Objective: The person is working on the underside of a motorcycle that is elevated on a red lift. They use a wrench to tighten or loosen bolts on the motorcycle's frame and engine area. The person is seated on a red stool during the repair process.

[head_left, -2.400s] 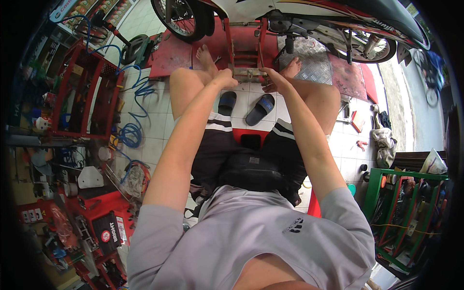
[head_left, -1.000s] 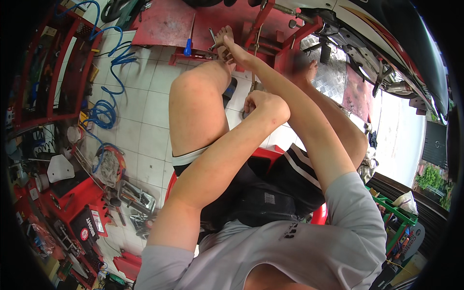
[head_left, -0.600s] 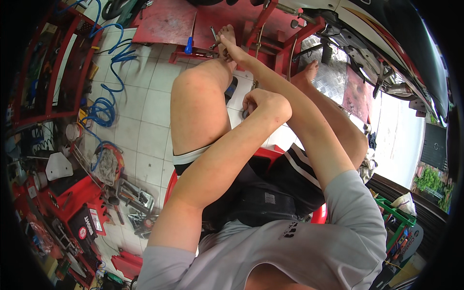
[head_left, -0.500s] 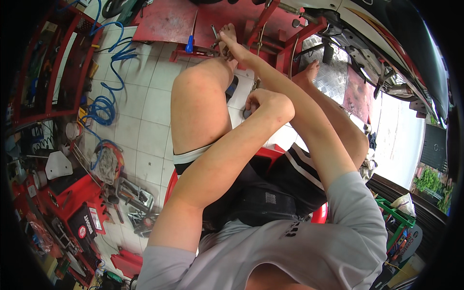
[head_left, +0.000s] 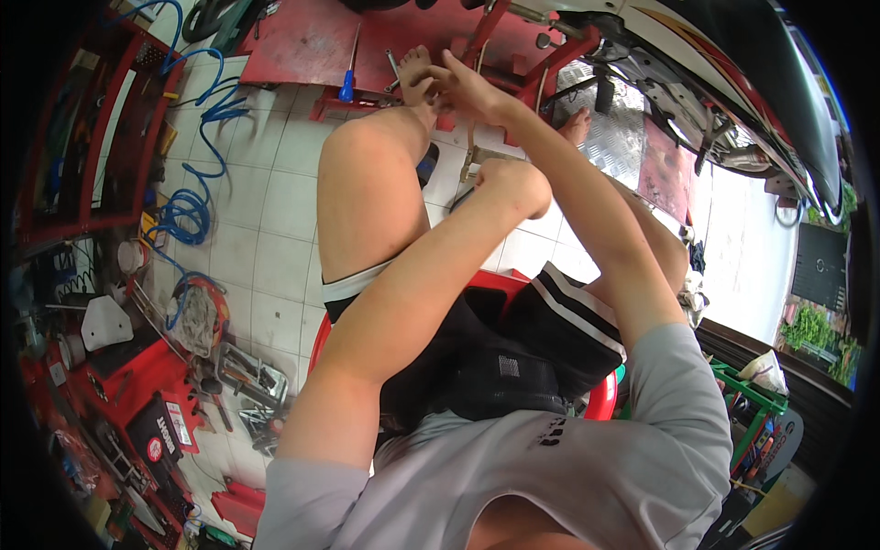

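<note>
My left hand [head_left: 515, 186] is curled into a fist above the white tiled floor, between my knees. A dark end of something [head_left: 463, 198] shows beside its fingers; the rest is hidden. Farther off, my right hand [head_left: 466, 92] has its fingers spread beside my left foot [head_left: 414, 71], at the edge of the red platform [head_left: 302, 41]; nothing clear shows in it. To the left of that foot a screwdriver with a blue handle [head_left: 346, 87] rests at the platform edge. A slim metal tool [head_left: 393, 66] lies between them.
A motorcycle [head_left: 724, 119] stands at the upper right beside a red metal frame [head_left: 550, 78]. Coiled blue hose [head_left: 188, 215] hangs at the left near a red rack [head_left: 92, 137]. Metal trays of tools [head_left: 252, 374] sit lower left. I sit on a red stool [head_left: 602, 399].
My right hand has pulled back to the right from beside the foot, and its fingers have spread. My left fist has turned and shifted slightly. The whole view has shifted a little.
</note>
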The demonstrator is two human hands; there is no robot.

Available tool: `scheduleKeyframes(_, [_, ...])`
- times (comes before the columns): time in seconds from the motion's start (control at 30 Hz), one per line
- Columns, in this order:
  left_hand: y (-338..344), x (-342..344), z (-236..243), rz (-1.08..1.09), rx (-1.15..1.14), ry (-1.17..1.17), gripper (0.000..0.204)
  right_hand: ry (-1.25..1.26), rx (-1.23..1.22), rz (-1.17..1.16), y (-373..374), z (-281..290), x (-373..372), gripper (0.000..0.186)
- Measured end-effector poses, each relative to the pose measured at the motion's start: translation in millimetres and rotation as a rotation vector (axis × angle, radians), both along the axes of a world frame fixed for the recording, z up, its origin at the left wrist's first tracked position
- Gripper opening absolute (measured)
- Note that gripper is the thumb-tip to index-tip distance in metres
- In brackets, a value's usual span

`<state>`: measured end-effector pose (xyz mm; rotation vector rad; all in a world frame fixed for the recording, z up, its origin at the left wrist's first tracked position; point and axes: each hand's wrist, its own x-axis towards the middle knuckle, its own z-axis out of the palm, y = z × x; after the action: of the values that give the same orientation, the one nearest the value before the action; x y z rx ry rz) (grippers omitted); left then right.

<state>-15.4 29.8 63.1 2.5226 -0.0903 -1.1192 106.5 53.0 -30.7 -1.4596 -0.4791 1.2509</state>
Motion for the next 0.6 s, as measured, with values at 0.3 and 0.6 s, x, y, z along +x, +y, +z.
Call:
scheduleKeyframes(0.3, [31, 17, -1, 0.319, -0.052, -0.544, 0.024, -0.462, -0.356, -0.133, -174, 115, 28, 0.049])
scheduleKeyframes(0.6, [30, 11, 3, 0.488, -0.210, -1.160, 0.016, 0.169, 0.050, -1.025, -207, -20, 46, 0.022])
